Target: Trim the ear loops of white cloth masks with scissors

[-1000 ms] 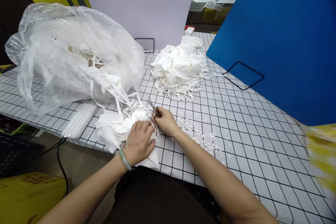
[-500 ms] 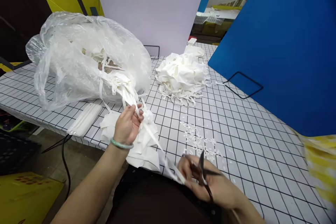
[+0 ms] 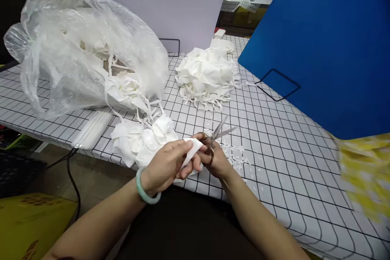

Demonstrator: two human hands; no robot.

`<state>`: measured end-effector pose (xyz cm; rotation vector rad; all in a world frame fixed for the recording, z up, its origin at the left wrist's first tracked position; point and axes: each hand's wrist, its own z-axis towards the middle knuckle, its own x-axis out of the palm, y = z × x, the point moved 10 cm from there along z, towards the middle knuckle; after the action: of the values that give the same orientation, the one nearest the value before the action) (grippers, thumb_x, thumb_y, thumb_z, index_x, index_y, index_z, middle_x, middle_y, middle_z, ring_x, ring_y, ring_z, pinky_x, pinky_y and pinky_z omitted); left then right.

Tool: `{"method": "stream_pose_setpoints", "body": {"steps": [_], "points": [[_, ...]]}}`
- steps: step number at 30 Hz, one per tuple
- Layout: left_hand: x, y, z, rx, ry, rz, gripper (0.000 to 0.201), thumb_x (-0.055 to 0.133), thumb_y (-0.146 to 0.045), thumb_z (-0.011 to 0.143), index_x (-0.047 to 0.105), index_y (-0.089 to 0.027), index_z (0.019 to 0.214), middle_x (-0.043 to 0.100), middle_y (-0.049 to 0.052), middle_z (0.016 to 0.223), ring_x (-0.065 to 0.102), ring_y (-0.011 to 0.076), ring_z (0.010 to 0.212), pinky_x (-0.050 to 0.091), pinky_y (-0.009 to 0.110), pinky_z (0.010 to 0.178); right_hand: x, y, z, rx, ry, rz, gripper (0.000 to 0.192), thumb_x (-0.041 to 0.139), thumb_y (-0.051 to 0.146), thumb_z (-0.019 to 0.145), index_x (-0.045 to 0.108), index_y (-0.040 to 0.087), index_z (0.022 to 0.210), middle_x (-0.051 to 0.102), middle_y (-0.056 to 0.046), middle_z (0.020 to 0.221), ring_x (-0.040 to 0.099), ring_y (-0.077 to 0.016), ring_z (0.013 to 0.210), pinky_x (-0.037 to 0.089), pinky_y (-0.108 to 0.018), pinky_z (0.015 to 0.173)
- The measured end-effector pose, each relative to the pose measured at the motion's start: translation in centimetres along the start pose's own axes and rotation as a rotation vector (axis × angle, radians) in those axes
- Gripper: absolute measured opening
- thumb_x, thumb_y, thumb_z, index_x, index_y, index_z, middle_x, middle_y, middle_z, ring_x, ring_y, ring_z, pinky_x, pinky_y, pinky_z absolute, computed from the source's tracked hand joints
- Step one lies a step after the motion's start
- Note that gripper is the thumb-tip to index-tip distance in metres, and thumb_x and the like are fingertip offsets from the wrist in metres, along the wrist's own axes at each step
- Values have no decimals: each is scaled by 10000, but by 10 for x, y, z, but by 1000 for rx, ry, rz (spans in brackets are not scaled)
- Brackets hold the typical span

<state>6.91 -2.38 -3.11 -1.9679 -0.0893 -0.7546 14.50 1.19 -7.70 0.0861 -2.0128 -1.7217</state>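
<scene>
White fabric piece (image 3: 192,150): centre of the frame, folded over; fingers hide part of it.
Left hand (image 3: 169,164): pinching that piece, pale green bangle (image 3: 144,194) around the wrist.
Right hand (image 3: 218,161): gripping scissors (image 3: 212,140) by the handles, blades spread towards the upper right; whether its fingertips touch the fabric, I cannot tell.
Loose white pieces (image 3: 129,138): crumpled, left of centre.
White snippets (image 3: 236,156): scattered right of centre on the grid-patterned tablecloth (image 3: 298,170).
Yellow carton (image 3: 33,219): lower left corner, dark print; contents hidden.
Clear plastic bag (image 3: 76,40): upper left, bulging, wrinkled; white fabric and straps inside, hazy through the film, some spilling from its lower right side.
White heap (image 3: 205,71): upper centre, layered, thin straps fringing its base.
Blue panel (image 3: 329,40): upper right, blocking the view beyond.
Lavender panel (image 3: 164,4): top centre, behind the bag.
</scene>
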Motion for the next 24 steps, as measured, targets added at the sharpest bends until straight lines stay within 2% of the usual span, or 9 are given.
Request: {"method": "stream_pose_setpoints", "body": {"steps": [2, 4, 6, 8, 12, 16, 19, 22, 24], "points": [[-8, -7, -3, -19, 28, -40, 364, 570, -435, 891, 674, -104, 1001, 686, 75, 736, 440, 68, 440, 248, 212, 419, -1, -6, 8, 27, -46, 17, 357, 851, 401, 682, 616, 238, 896, 603, 22, 763, 589, -159, 697, 511, -296, 696], [-17, -9, -8, -32, 26, -4, 302, 593, -368, 861, 664, -101, 982, 702, 96, 786, 450, 67, 464, 226, 206, 423, -9, 0, 14, -7, -142, 29, 322, 831, 367, 667, 605, 231, 852, 579, 27, 750, 552, -149, 669, 486, -284, 657], [-29, -8, -10, -15, -38, 101, 204, 629, -301, 854, 630, -122, 952, 698, 73, 803, 426, 51, 470, 212, 192, 429, -17, 15, 17, -60, -222, 45, 289, 805, 326, 645, 608, 227, 832, 573, 26, 756, 525, -141, 658, 456, -267, 612], [-45, -13, -11, 71, -142, 218, 164, 639, -286, 878, 578, -160, 963, 686, 37, 819, 419, 46, 478, 238, 181, 442, -23, 31, 19, -79, -263, 36, 271, 789, 313, 632, 614, 220, 815, 560, 30, 726, 492, -127, 619, 404, -243, 545], [-64, -37, -13, 300, -323, 522, 90, 557, -288, 937, 562, -200, 957, 671, 15, 863, 417, 63, 494, 310, 201, 472, -13, 51, 24, 20, -174, -72, 276, 787, 386, 641, 619, 199, 754, 535, 32, 612, 451, -118, 526, 321, -234, 456], [-48, -55, -17, 396, -215, 810, 215, 481, -196, 923, 628, -182, 767, 608, 17, 731, 497, 122, 612, 393, 241, 572, 2, 59, 39, 62, -106, -62, 292, 782, 416, 619, 603, 191, 672, 496, 44, 551, 411, -102, 494, 315, -234, 453], [-43, -54, -22, 355, -134, 778, 190, 464, -245, 961, 614, -192, 857, 550, 1, 695, 479, 128, 620, 385, 244, 577, 6, 60, 51, 71, -119, -26, 294, 789, 399, 595, 593, 187, 648, 497, 44, 553, 412, -98, 502, 324, -234, 461], [-59, -53, -24, 322, -214, 643, 126, 489, -325, 987, 530, -225, 1051, 486, -51, 645, 387, 104, 541, 320, 216, 516, 7, 64, 52, 69, -119, -15, 286, 792, 384, 595, 596, 186, 656, 497, 44, 562, 417, -97, 508, 325, -233, 465], [-73, -56, -24, 339, -301, 561, 136, 526, -341, 973, 506, -234, 1054, 502, -60, 656, 333, 86, 501, 279, 202, 482, 9, 71, 48, 56, -98, -38, 273, 791, 375, 604, 604, 186, 666, 498, 42, 573, 420, -98, 517, 325, -232, 471]]}}
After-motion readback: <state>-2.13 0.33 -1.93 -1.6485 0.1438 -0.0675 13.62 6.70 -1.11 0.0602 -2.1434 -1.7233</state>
